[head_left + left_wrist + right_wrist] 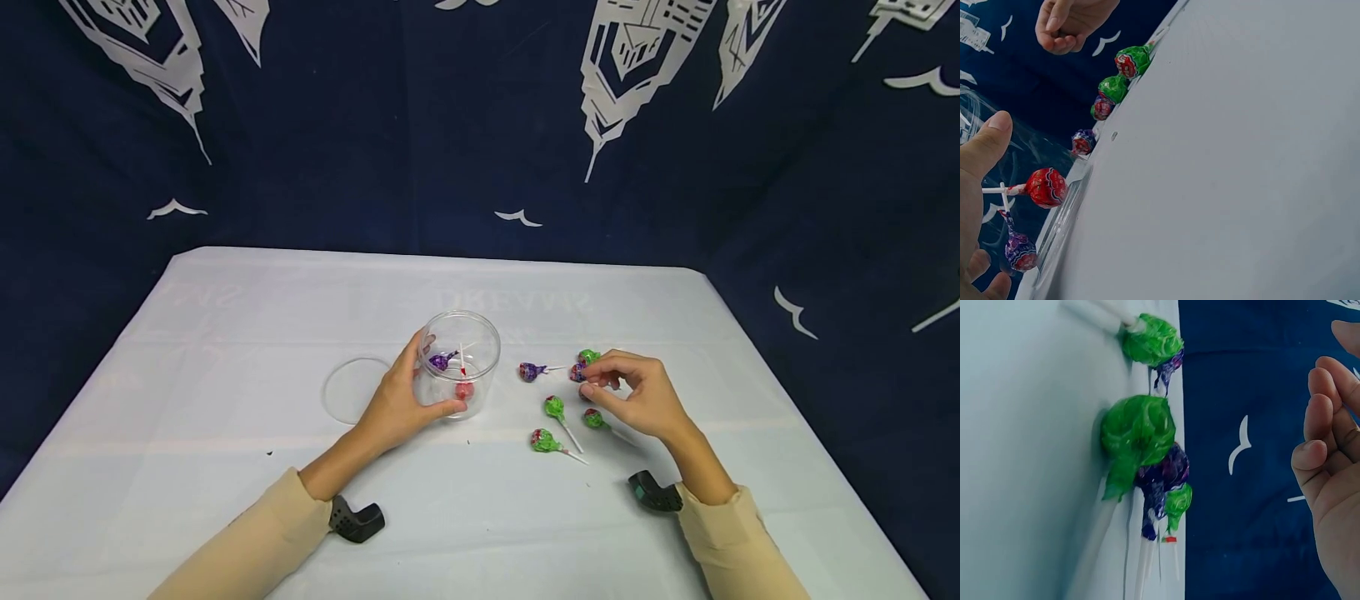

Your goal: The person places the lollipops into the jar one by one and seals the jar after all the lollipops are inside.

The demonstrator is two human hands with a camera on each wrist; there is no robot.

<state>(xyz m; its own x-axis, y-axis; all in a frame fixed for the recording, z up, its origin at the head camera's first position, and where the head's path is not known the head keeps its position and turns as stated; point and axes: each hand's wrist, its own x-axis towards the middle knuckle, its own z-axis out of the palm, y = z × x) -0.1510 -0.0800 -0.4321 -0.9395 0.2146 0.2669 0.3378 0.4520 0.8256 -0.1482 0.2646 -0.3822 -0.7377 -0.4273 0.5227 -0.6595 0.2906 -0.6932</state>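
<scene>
My left hand (401,404) grips a clear plastic jar (486,385) from its left side, thumb across the front. Inside lie a red lollipop (1047,187) and a purple lollipop (1020,252), their white sticks crossing. To the right of the jar, my right hand (637,398) hovers over a loose group of lollipops, fingers loosely bent and holding nothing. Nearest it are a green lollipop (594,418), another green one (589,356) and a purple one (577,372), partly hidden by the fingers. In the right wrist view, a gap separates the hand from the green lollipop (1138,428).
A round clear lid (325,396) lies flat left of the jar. Between the jar and my right hand are a purple lollipop (529,372) and two green lollipops (555,407). A dark blue patterned cloth (375,125) hangs behind the white table (225,333).
</scene>
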